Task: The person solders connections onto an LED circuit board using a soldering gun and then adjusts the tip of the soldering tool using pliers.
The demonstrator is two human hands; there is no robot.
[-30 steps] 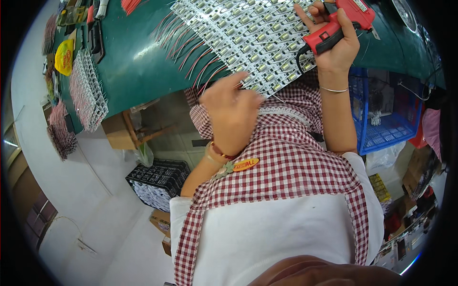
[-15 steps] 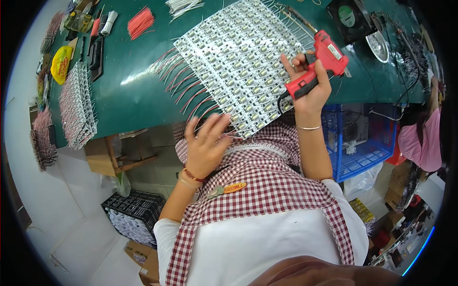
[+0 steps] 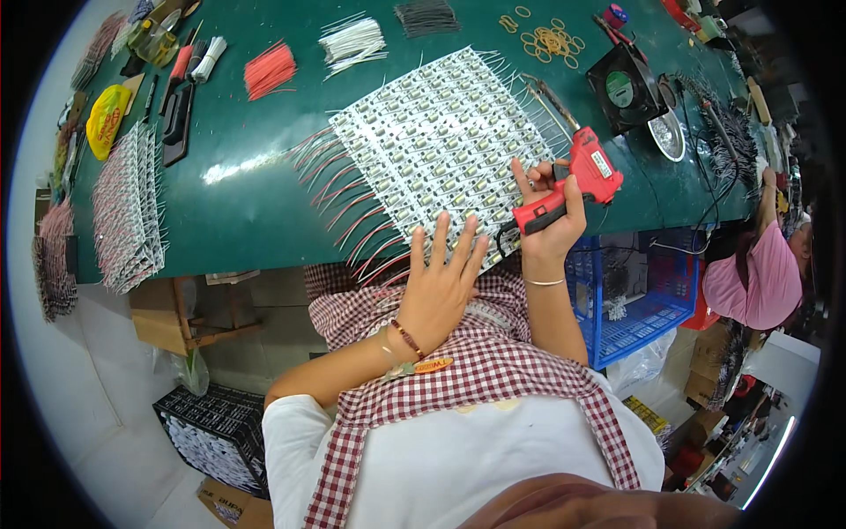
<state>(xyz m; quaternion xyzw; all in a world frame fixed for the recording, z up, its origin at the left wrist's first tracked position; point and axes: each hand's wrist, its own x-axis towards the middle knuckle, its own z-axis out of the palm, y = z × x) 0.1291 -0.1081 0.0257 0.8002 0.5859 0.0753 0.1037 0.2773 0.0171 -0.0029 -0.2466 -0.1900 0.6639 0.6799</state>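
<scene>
A white panel of joined small circuit boards [image 3: 423,123] lies slanted on the green table, its near corner at the table's front edge. Rows of small metallic parts cover it. Red and pale wires [image 3: 342,207] stick out along its left side, and thin pale wires fringe the far right side. My left hand [image 3: 441,286] rests on the panel's near edge with fingers spread flat. In my right hand [image 3: 557,231] is a red soldering gun [image 3: 596,167], gripped by its handle over the panel's right side, its tip pointing away from me.
Bundles of red [image 3: 270,70], white [image 3: 352,42] and black wires [image 3: 426,16] lie at the back. Rubber bands [image 3: 552,42], a black fan [image 3: 624,88] and a metal dish [image 3: 667,134] stand to the right. Stacked wired panels [image 3: 129,207] sit left. Below the table is a blue crate [image 3: 648,331].
My left hand has moved right and forward, from beside the wires onto the panel's near edge. The soldering gun stays in my right hand. The view has shifted, showing more of the table's back.
</scene>
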